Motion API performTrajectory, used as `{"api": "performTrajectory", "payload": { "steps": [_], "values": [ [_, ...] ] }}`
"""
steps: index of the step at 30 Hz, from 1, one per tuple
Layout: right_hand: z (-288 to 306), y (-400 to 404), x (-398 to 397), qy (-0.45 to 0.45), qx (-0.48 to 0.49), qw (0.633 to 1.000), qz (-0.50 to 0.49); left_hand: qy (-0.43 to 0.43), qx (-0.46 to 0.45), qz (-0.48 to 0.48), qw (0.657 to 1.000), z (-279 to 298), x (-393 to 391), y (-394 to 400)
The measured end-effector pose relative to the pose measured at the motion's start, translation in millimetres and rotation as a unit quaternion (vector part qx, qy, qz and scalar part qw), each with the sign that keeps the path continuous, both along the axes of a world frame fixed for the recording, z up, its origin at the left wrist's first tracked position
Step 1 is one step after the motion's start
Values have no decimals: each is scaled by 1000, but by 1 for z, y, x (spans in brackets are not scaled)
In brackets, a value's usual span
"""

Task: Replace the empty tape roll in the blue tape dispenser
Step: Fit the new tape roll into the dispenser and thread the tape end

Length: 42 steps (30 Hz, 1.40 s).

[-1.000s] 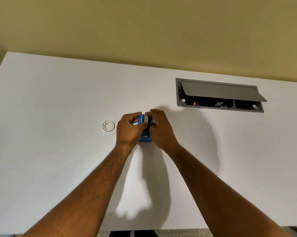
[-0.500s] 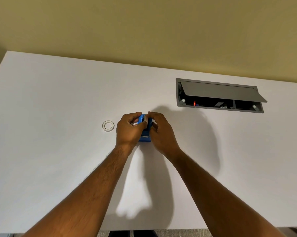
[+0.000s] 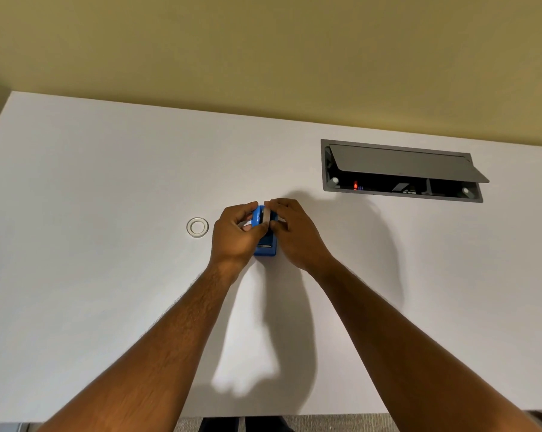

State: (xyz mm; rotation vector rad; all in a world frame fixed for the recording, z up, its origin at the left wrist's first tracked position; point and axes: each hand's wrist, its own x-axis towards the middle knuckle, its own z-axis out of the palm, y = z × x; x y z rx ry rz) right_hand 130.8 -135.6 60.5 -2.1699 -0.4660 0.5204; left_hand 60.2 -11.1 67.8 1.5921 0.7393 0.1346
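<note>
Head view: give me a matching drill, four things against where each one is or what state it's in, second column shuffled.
Things:
1. blue dispenser
2. clear ring
3. grey flap
4. tape roll

Places or states:
A. propped open over a recess in the table
B. lying alone on the white table, left of the hands
C. pinched at the top of the dispenser by the right hand
D. standing on the table between both hands, left hand gripping its side

Pairs: 1-D, 2-B, 3-A, 4-C

text: none legible | cable box [image 3: 402,194]: small label, possibly print, too blurred to read
</note>
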Motion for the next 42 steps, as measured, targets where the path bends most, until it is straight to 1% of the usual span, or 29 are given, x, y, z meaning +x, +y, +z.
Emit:
{"api": "performTrajectory", "payload": {
  "steps": [7,11,16,18,21,25,32,35,38,42],
  "values": [
    [0,-1,-4,-7,9,1000,-6,-5,0,15,1000,-2,3,-2],
    [0,0,-9,14,33,999,-33,-2,-12,33,999,-3,3,-4],
    [1,0,-8,-18,8,1000,-14,3,-16,39,999,-3,5,-2],
    [3,-1,-9,-16,1,1000,-5,3,-17,38,999,-4,6,-1],
    [4,-2,-11,-19,7,1000,0,2,-31,45,998,-5,6,-1],
    [3,1,-12,-30,24,999,-25,1,-40,52,998,-5,7,-2],
    [4,2,-12,-1,56,997,-46,2,-42,49,998,-3,6,-3],
    [4,3,-10,14,37,999,-34,1,-36,44,998,-3,6,-3],
    [4,3,-10,-10,14,1000,-18,2,-44,48,998,-3,6,-2],
    [4,0,-16,-29,40,999,-11,4,-71,65,995,-5,7,-2]
  ]
}}
